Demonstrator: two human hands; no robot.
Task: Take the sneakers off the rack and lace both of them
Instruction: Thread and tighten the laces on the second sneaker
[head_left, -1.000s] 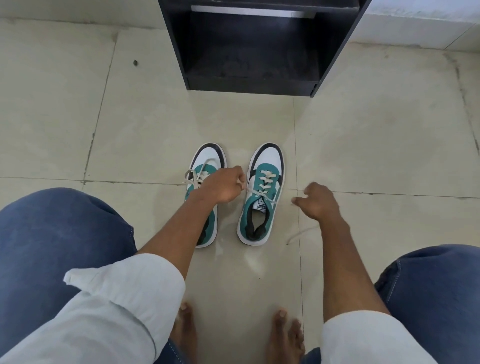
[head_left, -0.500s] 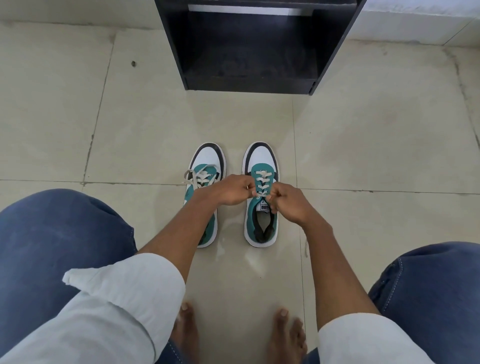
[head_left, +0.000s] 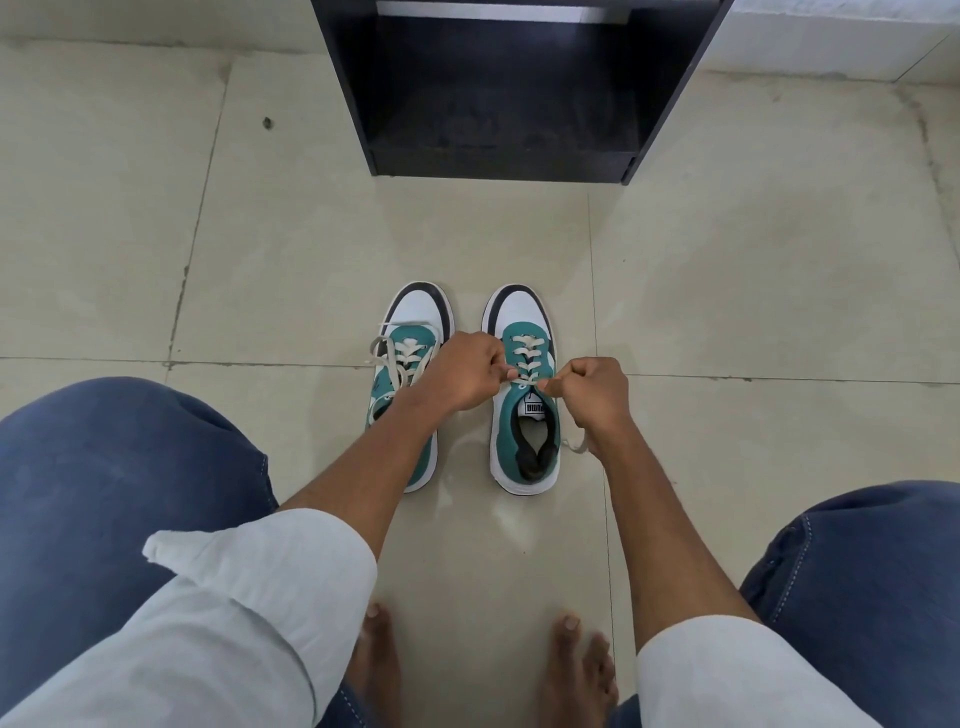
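Both hands are now working the lace ends at the top of the right-hand sneaker.

Head view: a second ago the right hand (head_left: 597, 397) was hanging out to the side, away from the shoe; it is now meeting the left hand (head_left: 462, 376) over the right-hand sneaker (head_left: 524, 395), each hand closing its fingers on a lace end (head_left: 575, 444), which suggests tightening or tying is beginning. The left-hand sneaker (head_left: 410, 384) is sitting just beside it with loose laces, probably still waiting its turn. Both are standing on a pale tiled floor (head_left: 753, 312), well apart from the dark rack (head_left: 501, 88), which is showing nothing on its visible shelf, against the wall.
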